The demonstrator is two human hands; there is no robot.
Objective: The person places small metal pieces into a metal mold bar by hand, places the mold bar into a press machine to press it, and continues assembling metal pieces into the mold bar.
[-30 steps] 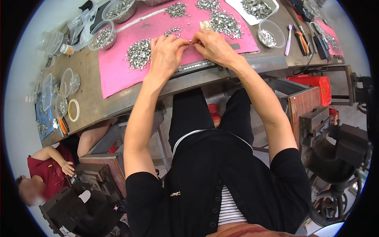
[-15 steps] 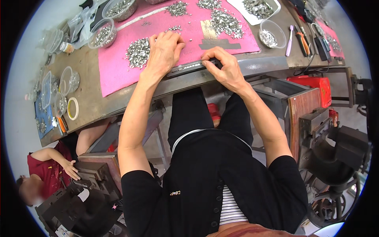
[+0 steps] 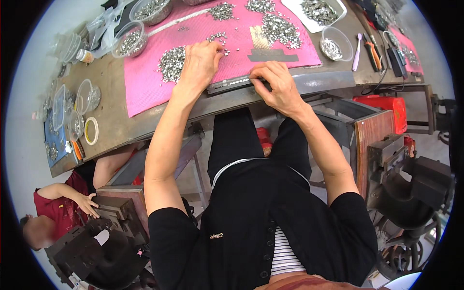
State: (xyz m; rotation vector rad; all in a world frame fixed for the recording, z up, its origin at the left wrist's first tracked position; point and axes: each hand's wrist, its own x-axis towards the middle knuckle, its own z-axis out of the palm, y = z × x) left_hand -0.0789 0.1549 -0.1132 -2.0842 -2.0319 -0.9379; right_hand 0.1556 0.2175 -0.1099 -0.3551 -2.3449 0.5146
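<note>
My left hand (image 3: 198, 65) is over the pink mat (image 3: 145, 92), palm down with fingers curled together. It lies against the right side of a heap of small silver metal pieces (image 3: 171, 64). A few loose pieces (image 3: 225, 52) lie by its fingertips, and whatever is pinched there is hidden. Along the table's front edge runs a narrow dark bar (image 3: 227, 86) with a row of small silver pieces set in it. My right hand (image 3: 278, 86) closes thumb and fingers round the bar's right end, covering that part.
More silver piles (image 3: 280, 31) lie on the mat behind a flat grey strip (image 3: 273, 55). A clear tub (image 3: 336, 44), a white tray (image 3: 316, 28), a pink-handled tool (image 3: 357, 52) and orange-handled pliers (image 3: 371, 55) sit right. At left are tubs (image 3: 130, 41), a tape roll (image 3: 90, 131) and a seated co-worker (image 3: 63, 203).
My left hand has shifted slightly left, and loose pieces beside its fingertips now show. My right hand stays at the bar's end. The whole view has moved a little.
</note>
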